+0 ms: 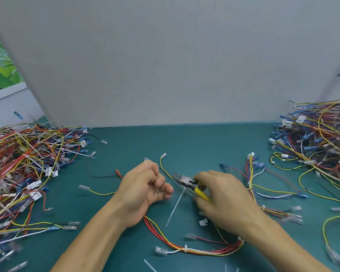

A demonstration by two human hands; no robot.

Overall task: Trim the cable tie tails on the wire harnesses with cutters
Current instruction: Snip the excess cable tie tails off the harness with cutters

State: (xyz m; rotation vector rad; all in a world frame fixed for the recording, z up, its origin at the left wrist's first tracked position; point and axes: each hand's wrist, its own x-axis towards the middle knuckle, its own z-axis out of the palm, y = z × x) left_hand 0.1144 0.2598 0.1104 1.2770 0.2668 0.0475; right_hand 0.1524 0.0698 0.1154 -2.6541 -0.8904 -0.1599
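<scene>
On the teal worktop (185, 142), between heaps at frame left and right, our harness (200, 250) lies bottom centre. Left hand (143, 191) curls closed on wires; right hand (224, 201) grips the cutters (192, 186). Next, we judge, snip the white tail (175, 208) flush.

I'm getting one wide-angle head view, looking forward and down from close above the green bench top (194, 146). It's facing a grey partition (165, 55), with wire piles bending toward both frame edges.
</scene>
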